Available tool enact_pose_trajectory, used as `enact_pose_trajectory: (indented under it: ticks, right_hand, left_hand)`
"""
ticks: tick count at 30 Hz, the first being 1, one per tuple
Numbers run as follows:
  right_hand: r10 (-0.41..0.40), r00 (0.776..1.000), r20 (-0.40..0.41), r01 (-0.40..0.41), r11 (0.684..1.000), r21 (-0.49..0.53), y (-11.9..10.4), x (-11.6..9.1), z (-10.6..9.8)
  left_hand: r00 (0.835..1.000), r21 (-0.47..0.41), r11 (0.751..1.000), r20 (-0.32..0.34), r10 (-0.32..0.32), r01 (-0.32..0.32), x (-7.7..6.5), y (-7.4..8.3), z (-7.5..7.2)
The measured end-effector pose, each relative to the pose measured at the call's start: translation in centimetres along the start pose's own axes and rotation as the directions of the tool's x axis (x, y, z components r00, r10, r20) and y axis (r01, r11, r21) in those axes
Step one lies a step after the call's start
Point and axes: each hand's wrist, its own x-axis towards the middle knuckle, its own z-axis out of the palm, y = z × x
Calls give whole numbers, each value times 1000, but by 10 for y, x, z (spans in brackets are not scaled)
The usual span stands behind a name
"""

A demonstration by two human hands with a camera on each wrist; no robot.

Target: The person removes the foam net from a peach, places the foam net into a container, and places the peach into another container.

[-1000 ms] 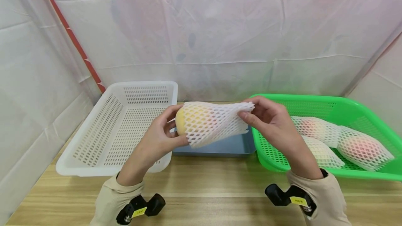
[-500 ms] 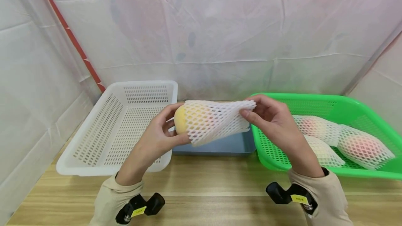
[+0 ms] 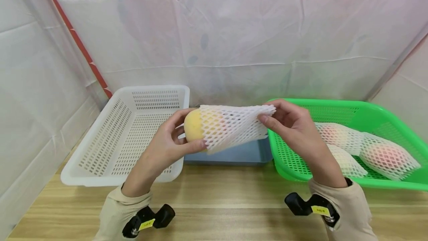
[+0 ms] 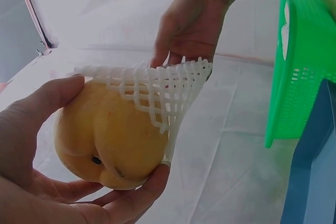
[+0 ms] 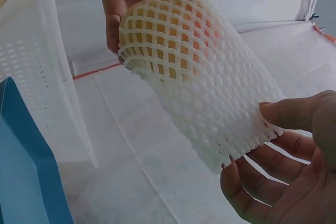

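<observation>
The yellow fruit (image 3: 192,125), one end bare of its white foam net (image 3: 237,125), sits in my left hand (image 3: 164,142), curled round its sides: best for flesh that likely bruises. My right hand (image 3: 295,127) pinches the net's soft-looking tail above the bench (image 3: 227,196).

I am wearing beige sleeves (image 3: 112,211) at the lower left and lower right of the head view; each is carrying a black, rounded wrist mount (image 3: 144,215) with a yellow label (image 3: 147,224), and a dark band (image 3: 349,182) is peeking from the right cuff (image 3: 329,192).
</observation>
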Motion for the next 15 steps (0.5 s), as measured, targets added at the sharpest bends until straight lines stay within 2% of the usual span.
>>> enact_pose_trajectory:
  ticks: [5,15]
  right_hand:
    - [3,1000,-15,-3,1000,-27,0,0,-2]
    - [4,999,-34,-5,1000,-13,2,1,-6]
  left_hand:
    - [1000,-8,1000,-9,-9,9,-1,2,0]
    - [999,39,999,-31,-20,21,-3,4,-2]
